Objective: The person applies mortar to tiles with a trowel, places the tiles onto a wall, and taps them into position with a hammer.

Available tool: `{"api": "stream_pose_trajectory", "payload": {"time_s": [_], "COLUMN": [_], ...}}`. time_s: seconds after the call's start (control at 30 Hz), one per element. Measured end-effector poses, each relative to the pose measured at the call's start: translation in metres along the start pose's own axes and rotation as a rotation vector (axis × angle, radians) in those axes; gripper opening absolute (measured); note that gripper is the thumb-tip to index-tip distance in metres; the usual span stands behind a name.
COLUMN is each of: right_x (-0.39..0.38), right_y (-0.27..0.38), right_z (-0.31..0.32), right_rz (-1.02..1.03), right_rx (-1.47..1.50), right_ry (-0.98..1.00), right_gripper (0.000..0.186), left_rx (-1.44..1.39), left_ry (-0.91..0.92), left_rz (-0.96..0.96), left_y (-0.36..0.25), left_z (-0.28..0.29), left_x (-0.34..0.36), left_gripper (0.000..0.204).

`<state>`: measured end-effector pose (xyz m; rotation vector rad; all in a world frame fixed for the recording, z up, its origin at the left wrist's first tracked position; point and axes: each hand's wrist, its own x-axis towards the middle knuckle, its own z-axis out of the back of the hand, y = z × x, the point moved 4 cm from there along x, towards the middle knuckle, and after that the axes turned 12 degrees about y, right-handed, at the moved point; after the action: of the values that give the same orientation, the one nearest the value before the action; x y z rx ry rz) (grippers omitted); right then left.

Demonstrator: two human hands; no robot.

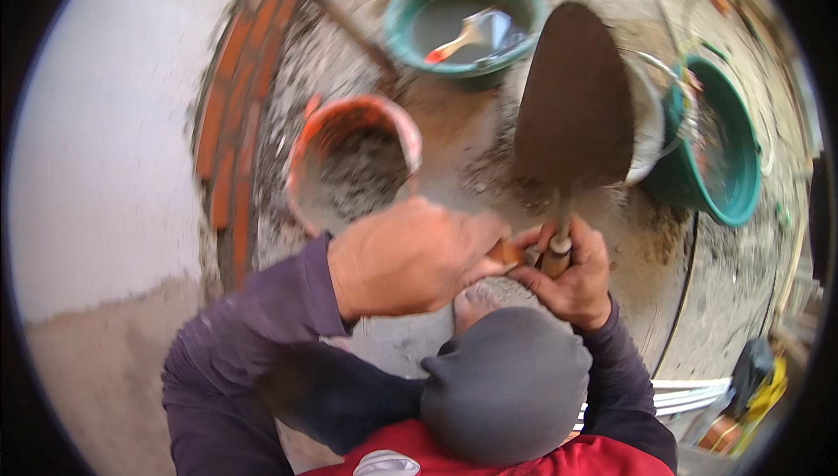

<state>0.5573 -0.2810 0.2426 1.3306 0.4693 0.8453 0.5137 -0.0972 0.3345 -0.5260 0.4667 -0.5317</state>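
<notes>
My right hand (pixel 572 275) is closed round the wooden handle of a trowel (pixel 572 100). Its broad brown blade points up and away from me. My left hand (pixel 410 253), blurred by motion, meets the right one in front of my chest. Its fingers are closed at a small orange-brown piece (pixel 504 253), which lies between the two hands; what it is I cannot make out. Just below the hands a dark grey rounded shape (pixel 506 384) covers part of the view. Left of the trowel stands an orange-red bucket (pixel 410 140) with grey mortar (pixel 362 170) inside.
A green basin (pixel 397 17) of murky water holds a wide brush (pixel 471 35). Partly behind the trowel is a white bucket (pixel 646 118), beside a green tub (pixel 733 205). Orange bricks (pixel 231 118) line the white wall (pixel 105 144). A pole (pixel 336 9) slants at the upper left.
</notes>
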Motion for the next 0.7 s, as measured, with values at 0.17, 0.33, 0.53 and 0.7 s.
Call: {"api": "stream_pose_trajectory", "payload": {"time_s": [0.17,0.33,0.53,0.7], "right_x": [0.068,0.138,0.197,0.226], "right_y": [0.032,0.087,0.129,0.139], "right_z": [-0.051,-0.132,-0.214,-0.235], "right_rz": [0.130,0.147,0.028,-0.075], "right_rx": [0.109,0.288,0.306,0.109], "right_ry": [0.172,0.297,0.614,0.733], "right_gripper": [0.040,0.045,0.035,0.041], "left_rx": [-0.430,-1.207,-1.649,-1.640], "left_ry": [-0.365,-0.874,-1.116,-1.019], "left_rz": [0.136,0.099,-0.315,-0.046], "left_y": [0.046,0.112,0.083,0.094], "left_z": [0.022,-0.049,-0.056,-0.102], "left_x": [-0.089,-0.229,-0.240,-0.286], "left_gripper": [0.053,0.082,0.079,0.080]}}
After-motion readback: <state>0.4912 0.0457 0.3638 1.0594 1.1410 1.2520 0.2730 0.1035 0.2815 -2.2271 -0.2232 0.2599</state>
